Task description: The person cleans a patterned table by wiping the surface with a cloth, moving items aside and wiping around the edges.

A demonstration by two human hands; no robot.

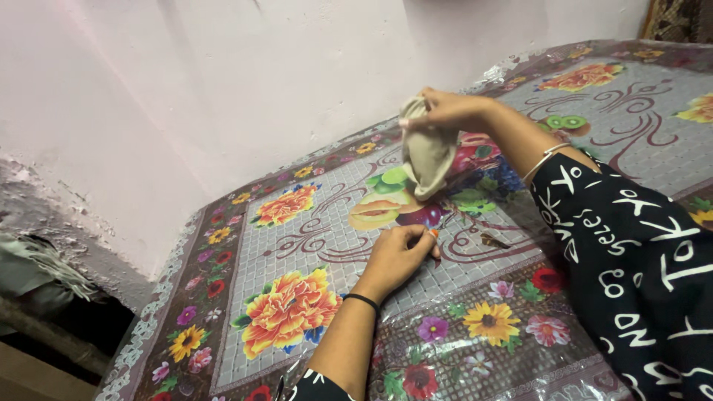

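Black sleeve point(639, 260) with white lettering fills the near right corner, its arm reaching up to the right hand point(445, 110), whose fingers pinch the top of a beige cloth point(427, 152) so it hangs above the floral plastic table cover point(290, 245). Lower down, the left hand point(397, 256) rests on that cover, fingers curled tight around a small orange object point(434, 233). A thin bangle point(546, 160) circles the right wrist, a black band point(362, 300) the left. Behind rises a pink wall point(223, 89).
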